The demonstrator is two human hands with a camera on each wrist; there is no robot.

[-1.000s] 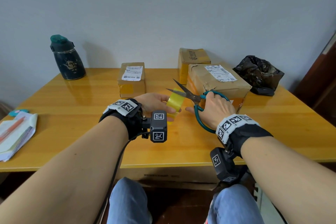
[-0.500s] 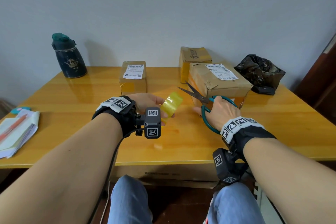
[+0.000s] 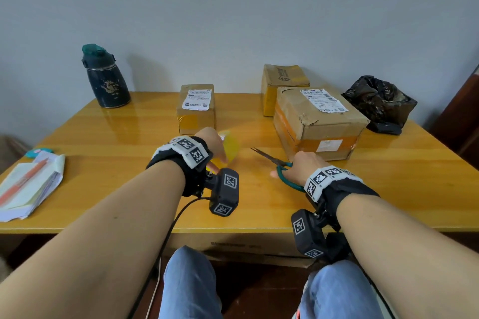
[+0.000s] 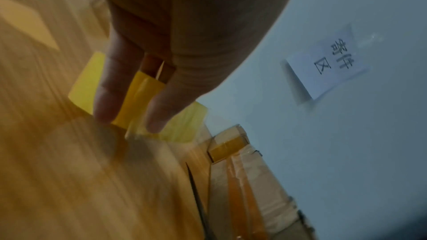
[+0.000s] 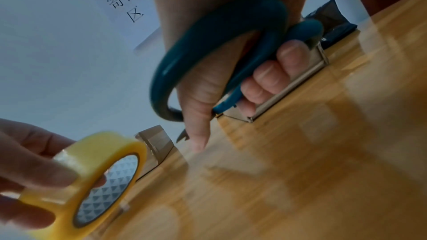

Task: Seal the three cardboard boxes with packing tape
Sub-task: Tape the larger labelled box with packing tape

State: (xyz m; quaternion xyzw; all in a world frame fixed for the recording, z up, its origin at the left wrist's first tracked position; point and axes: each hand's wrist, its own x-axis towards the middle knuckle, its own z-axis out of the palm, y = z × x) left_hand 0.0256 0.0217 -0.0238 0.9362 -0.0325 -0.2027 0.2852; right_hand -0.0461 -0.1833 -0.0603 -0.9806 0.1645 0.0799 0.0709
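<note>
Three cardboard boxes stand on the wooden table: a small one (image 3: 196,107) at centre back, a small one (image 3: 282,85) by the wall, and a large one (image 3: 317,122) at the right with orange tape on its sides. My left hand (image 3: 212,149) holds a yellow roll of packing tape (image 3: 230,147) (image 5: 90,176) just above the table, fingers (image 4: 110,87) wrapped around it. My right hand (image 3: 303,166) grips teal-handled scissors (image 3: 274,160) (image 5: 221,43) in front of the large box, blades pointing left toward the tape.
A dark water bottle (image 3: 106,77) stands at the back left. Papers with an orange pen (image 3: 28,184) lie at the table's left edge. A crumpled black bag (image 3: 381,101) sits behind the large box at the right. A paper sign (image 4: 328,61) hangs on the wall.
Both hands have come down toward the table and apart. The tape roll moved left and lower; the scissors dropped to the right, near the large box.
</note>
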